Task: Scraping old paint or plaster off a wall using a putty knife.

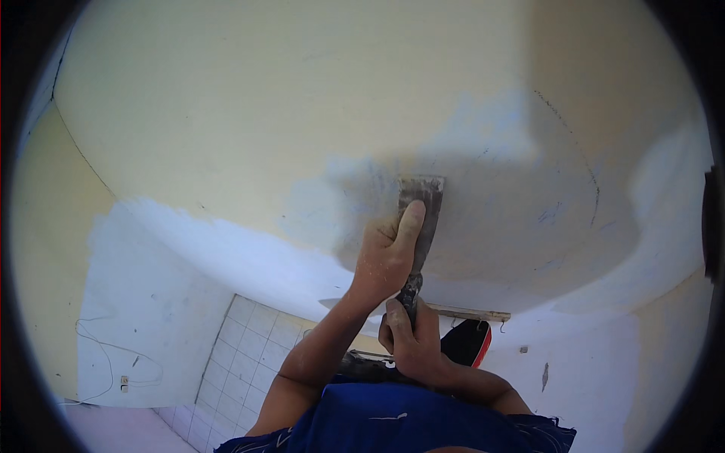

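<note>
A scraper (430,226) with a wide, worn metal blade is held upright, its blade edge at the wall (249,113). My left hand (384,260) grips the blade, thumb stretched along its face and fingers mostly hidden behind it. Lower down, my right hand (415,343) is closed around the dark, whitish-smeared handle (410,294). Around the blade edge the wall shows pale bluish-white patches where the cream-yellow coat is gone. White dust specks both hands.
Below the hands runs a wooden hook rail (479,314), with a black item edged in red (470,341) beside it. At the lower left are white tiles (242,355), a wall socket (124,383) and a loose cable (111,355). A dark object (711,226) stands at the right edge.
</note>
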Demonstrator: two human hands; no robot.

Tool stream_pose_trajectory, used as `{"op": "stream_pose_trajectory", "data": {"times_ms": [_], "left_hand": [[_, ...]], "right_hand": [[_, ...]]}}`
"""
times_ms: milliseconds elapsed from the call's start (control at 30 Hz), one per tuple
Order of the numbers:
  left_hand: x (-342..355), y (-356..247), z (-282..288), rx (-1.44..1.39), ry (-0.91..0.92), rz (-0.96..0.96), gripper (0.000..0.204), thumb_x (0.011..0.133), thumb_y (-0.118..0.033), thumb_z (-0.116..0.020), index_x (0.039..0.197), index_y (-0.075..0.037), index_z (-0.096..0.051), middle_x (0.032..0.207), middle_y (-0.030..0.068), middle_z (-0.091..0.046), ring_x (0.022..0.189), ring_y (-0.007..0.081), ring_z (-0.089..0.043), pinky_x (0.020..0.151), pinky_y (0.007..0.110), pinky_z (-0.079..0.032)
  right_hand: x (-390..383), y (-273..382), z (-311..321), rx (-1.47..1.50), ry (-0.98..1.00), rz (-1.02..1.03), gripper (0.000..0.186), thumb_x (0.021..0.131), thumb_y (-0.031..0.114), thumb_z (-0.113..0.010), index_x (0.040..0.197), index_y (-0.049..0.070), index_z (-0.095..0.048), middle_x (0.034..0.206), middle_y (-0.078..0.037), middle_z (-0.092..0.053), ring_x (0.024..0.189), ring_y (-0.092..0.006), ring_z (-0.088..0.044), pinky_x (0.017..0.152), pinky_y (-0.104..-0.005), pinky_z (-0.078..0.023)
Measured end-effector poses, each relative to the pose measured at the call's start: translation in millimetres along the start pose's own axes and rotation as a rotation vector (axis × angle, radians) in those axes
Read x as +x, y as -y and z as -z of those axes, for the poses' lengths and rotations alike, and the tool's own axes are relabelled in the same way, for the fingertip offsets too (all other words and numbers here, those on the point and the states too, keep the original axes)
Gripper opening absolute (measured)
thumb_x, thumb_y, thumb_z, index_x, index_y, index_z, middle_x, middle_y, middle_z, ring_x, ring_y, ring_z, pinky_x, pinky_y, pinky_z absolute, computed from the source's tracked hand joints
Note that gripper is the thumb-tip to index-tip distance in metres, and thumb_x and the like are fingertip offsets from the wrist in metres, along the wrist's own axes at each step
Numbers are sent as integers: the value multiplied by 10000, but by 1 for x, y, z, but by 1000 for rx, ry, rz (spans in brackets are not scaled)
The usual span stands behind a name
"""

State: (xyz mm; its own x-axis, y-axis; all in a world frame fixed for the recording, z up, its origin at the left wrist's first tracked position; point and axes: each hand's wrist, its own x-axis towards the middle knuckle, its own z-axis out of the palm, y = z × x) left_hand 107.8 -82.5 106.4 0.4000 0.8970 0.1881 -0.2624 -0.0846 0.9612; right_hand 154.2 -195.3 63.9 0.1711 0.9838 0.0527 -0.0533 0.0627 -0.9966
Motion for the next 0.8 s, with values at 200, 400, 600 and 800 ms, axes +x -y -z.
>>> {"op": "stream_pose_trajectory", "data": {"times_ms": [200,400,600,800], "left_hand": [[1,0,3,-4,3,-9,490,1017,-341,-501,606,-77,-467,533,-81,-396,489,18,-347,422,244,-265],[2,9,5,-13,2,3,498,1015,-349,-505,598,-84,-452,524,-76,-403,477,23,-352,418,241,-272],[5,-10,6,-24,13,-5,483,1018,-335,-502,612,-74,-470,523,-72,-411,476,25,-360,419,249,-281],[5,6,5,18,7,-11,526,1018,-380,-487,571,-103,-492,515,-65,-425,445,23,-351,404,227,-256]], "right_hand": [[3,5,-3,-23,-4,32,257,1023,184,-397,826,27,-451,514,-3,-458,431,-54,-383,407,-254,-294],[2,-5,-1,-9,-8,-23,221,1009,170,-432,862,9,-466,544,-6,-472,465,-57,-405,426,-267,-313],[8,11,-3,40,18,19,201,1000,160,-452,880,1,-478,573,-10,-483,499,-62,-428,445,-275,-336],[1,1,-5,42,-7,7,236,1022,192,-391,866,20,-439,502,-13,-452,421,-59,-382,403,-254,-289]]}}
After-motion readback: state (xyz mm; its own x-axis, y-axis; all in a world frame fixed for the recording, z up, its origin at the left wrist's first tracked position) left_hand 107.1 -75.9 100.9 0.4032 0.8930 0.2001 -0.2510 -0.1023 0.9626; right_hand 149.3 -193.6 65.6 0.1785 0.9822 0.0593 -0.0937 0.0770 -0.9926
